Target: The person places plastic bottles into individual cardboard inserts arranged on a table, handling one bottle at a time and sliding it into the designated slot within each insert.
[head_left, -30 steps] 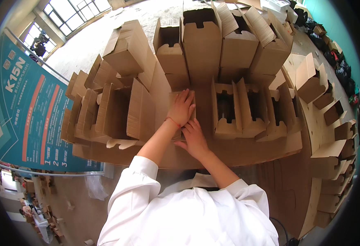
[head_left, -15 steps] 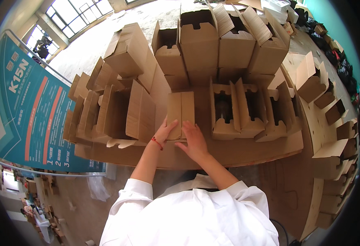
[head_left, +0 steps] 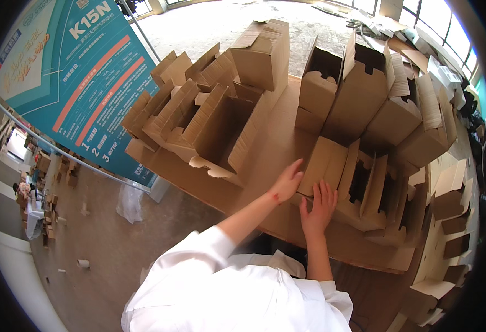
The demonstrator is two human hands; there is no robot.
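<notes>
A closed brown cardboard box (head_left: 324,165) stands at the left end of a row of open boxes, close against its neighbour. My left hand (head_left: 288,180) is open beside the box's near left side, fingers pointing away from me; whether it touches the cardboard I cannot tell. With its fingers spread, my right hand (head_left: 319,210) lies open against the box's near end. Right of it is an open-topped carton (head_left: 359,191) with notched flaps and a dark inside. All of these stand on a cardboard-covered table (head_left: 265,193).
Several open boxes (head_left: 215,127) fill the table's left part, with a tall box (head_left: 265,55) behind them. Taller open cartons (head_left: 353,99) stand at the back right. A blue-green banner (head_left: 82,83) leans at the left. More cartons (head_left: 448,216) line the right side.
The closed box has moved right, from the gap between the groups to beside the right-hand row. My left hand has come off its top. The whole view has turned.
</notes>
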